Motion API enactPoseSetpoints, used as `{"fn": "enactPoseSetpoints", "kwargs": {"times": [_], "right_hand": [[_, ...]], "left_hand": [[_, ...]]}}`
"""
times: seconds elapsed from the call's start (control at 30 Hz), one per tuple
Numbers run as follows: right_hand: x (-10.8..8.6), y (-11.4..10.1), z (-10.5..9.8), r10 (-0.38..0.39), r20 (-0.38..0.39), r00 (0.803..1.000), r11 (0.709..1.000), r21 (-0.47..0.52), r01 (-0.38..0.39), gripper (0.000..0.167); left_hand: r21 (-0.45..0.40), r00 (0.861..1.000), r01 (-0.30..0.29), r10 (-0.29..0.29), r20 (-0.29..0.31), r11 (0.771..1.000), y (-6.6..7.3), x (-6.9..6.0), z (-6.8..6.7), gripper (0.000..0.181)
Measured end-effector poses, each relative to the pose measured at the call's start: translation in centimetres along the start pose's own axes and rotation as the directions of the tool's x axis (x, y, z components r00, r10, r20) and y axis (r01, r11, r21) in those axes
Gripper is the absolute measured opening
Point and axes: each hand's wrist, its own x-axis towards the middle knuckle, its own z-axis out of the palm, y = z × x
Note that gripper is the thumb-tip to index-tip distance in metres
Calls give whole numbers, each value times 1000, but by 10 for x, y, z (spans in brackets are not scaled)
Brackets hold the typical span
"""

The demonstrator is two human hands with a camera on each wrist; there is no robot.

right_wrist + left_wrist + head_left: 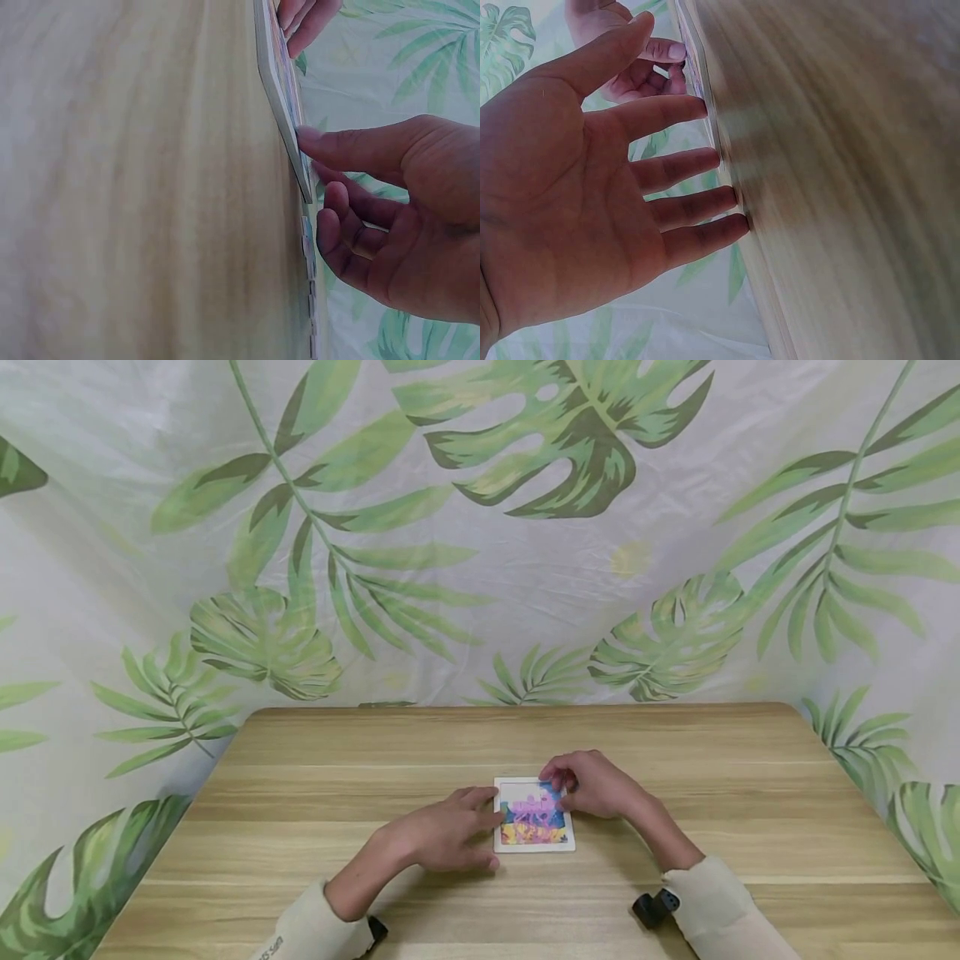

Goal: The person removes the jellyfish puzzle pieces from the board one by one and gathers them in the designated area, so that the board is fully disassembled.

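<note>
While the sea-scene picture board (532, 817) lies flat on the worktop (262, 827), the left hand (453, 831), grip spread apart, touches its left edge, seemingly steadying it for the right hand (600, 785), whose curled grip pinches or presses, I cannot tell which

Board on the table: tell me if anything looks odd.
The board has a white patch toward the upper left of its picture in the head view, odd beside the bright colours elsewhere. Why it is blank, I cannot tell.
</note>
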Motion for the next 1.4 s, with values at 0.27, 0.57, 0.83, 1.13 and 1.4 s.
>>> {"fn": "enactPoseSetpoints", "kwargs": {"times": [0.27, 0.57, 0.83, 1.13, 1.4], "right_hand": [[1, -2, 1, -14, -32, 999, 998, -65, 12, 38], [-1, -3, -1, 23, -41, 999, 998, -51, -25, 39], [-1, -8, -1, 27, -69, 997, 996, -79, -33, 37], [2, -8, 0, 5, -59, 998, 996, -88, -10, 38], [5, -5, 0, 13, -10, 1000, 996, -87, -14, 41]], "left_hand": [[7, 1000, -7, 7, -5, 1000, 0, 0, -1, 64], [14, 1000, -9, 9, -3, 1000, 0, 1, -2, 64], [7, 1000, -3, 3, -3, 1000, 0, 1, -3, 65], [-1, 1000, 4, -4, -1, 1000, 1, 0, -2, 65], [-14, 1000, 4, -4, 5, 1000, 2, -1, -1, 65]]}}
